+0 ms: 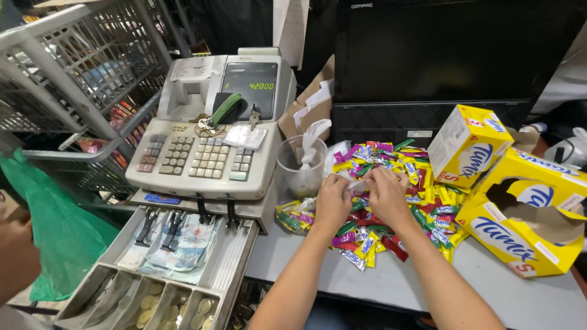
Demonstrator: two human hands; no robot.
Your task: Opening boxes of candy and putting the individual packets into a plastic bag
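Our left hand and right hand meet over the pile of sweets, fingertips pressed together on 1 small pale wrapper held between them, just above the heap. To work a wrapper like this well, we judge it best to keep both pinches near its ends and pull gently apart, with the wrists low over the pile so nothing scatters.

Outward from the grip, the sweets spread across the grey counter in yellow, red, green and purple wrappers. At 10 o'clock from our hands stands a clear plastic cup with a crumpled white plastic bag sticking out of it; what else is inside we cannot tell. At 3 o'clock lie 2 yellow cardboard boxes: the nearer box is torn open on top and shows only its brown inside, and the farther box is closed and tilted.

At 9 o'clock sits the cash register with keys resting on it. Below it, at 8 o'clock, its drawer is open: banknotes lie under clips in the back compartments and coins fill the front cups.
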